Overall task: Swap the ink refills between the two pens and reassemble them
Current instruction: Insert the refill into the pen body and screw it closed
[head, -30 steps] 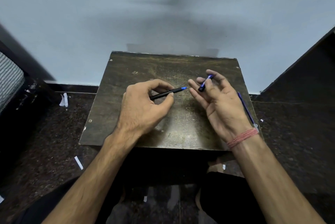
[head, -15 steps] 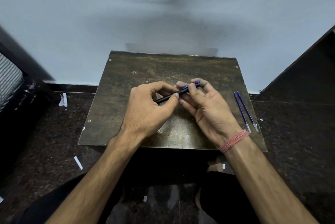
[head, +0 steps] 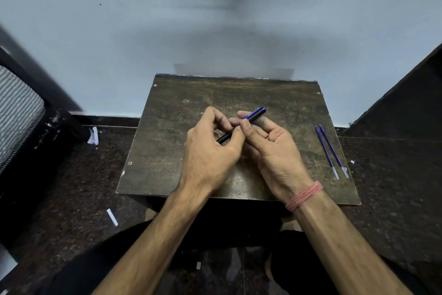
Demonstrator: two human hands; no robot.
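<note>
Holding one pen with both hands above the middle of the dark worktop, I keep it slanted — black barrel low on the left, blue end high on the right. My left hand pinches the black part between thumb and fingers; my right hand is closed on the blue part, thumb on top. Two blue refills lie side by side near the right edge of the worktop, well apart from my hands. A red thread band is around my right wrist.
</note>
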